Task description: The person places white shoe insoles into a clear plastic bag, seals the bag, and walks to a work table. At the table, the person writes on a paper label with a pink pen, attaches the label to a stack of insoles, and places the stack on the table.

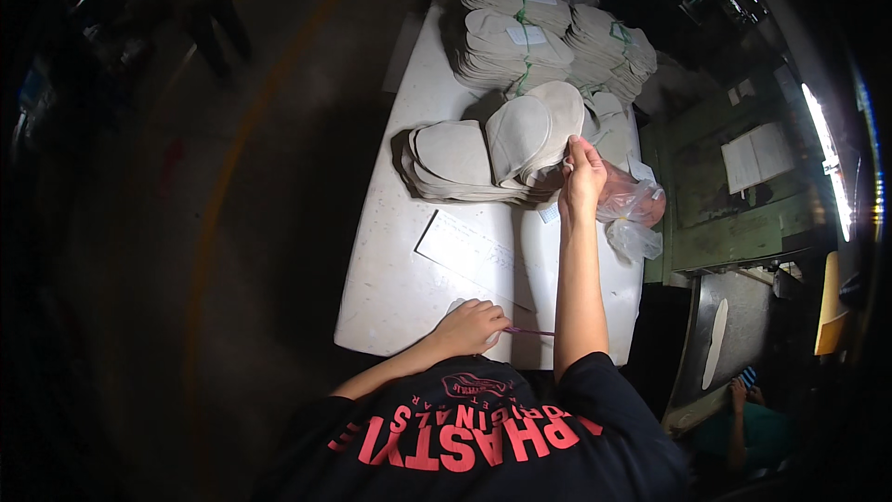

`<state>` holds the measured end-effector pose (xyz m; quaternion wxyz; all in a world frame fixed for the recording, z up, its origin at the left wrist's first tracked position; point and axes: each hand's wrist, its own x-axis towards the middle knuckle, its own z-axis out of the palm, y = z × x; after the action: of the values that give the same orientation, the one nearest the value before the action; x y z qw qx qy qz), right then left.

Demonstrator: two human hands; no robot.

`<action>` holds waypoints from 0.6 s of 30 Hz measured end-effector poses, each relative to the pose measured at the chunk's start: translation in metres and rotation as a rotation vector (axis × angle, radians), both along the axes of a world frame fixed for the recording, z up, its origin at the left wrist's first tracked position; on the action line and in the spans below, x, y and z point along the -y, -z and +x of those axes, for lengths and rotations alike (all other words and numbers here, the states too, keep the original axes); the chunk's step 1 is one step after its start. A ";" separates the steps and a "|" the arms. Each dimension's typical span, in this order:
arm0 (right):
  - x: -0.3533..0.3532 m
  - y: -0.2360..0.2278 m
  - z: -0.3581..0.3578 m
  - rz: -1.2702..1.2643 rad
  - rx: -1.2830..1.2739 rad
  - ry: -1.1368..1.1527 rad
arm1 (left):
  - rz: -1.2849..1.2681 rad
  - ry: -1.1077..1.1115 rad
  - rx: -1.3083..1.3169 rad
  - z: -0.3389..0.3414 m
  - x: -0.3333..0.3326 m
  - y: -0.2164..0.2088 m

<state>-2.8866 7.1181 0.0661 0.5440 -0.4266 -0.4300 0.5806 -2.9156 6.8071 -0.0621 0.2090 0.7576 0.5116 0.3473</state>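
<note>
My right hand (583, 177) reaches to the middle of the white table (372, 279). Its thumb and fingers pinch the rim of a light grey insole (562, 112), which is tilted up from a loose pile of insoles (451, 153). By the table's near edge rests my left hand (472, 327), fingers curled. A thin purple stick-like thing (531, 331), perhaps a pen, juts from it to the right. Something whitish shows under that hand, too covered to name. Between the hands lies a white sheet with writing (469, 246).
Bundles of insoles (516, 46) tied with green string stand at the far end. A clear plastic bag (636, 209) with reddish-brown contents sits right of my right wrist. A green machine or cabinet (715, 186) borders the table's right. Another person's hand (741, 395) shows at lower right.
</note>
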 end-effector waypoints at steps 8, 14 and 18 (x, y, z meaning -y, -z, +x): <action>-0.009 -0.003 0.029 -0.065 -0.212 0.009 | 0.008 -0.014 -0.014 0.000 0.000 -0.002; 0.026 -0.023 -0.013 0.152 0.081 -0.370 | 0.049 -0.040 0.006 0.002 0.000 -0.003; 0.057 -0.036 -0.017 0.296 0.241 -0.864 | 0.058 -0.039 0.004 0.002 -0.001 -0.004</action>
<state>-2.9036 7.0615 0.1016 0.2538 -0.1908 -0.7066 0.6324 -2.9132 6.8085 -0.0578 0.1813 0.7525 0.5155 0.3676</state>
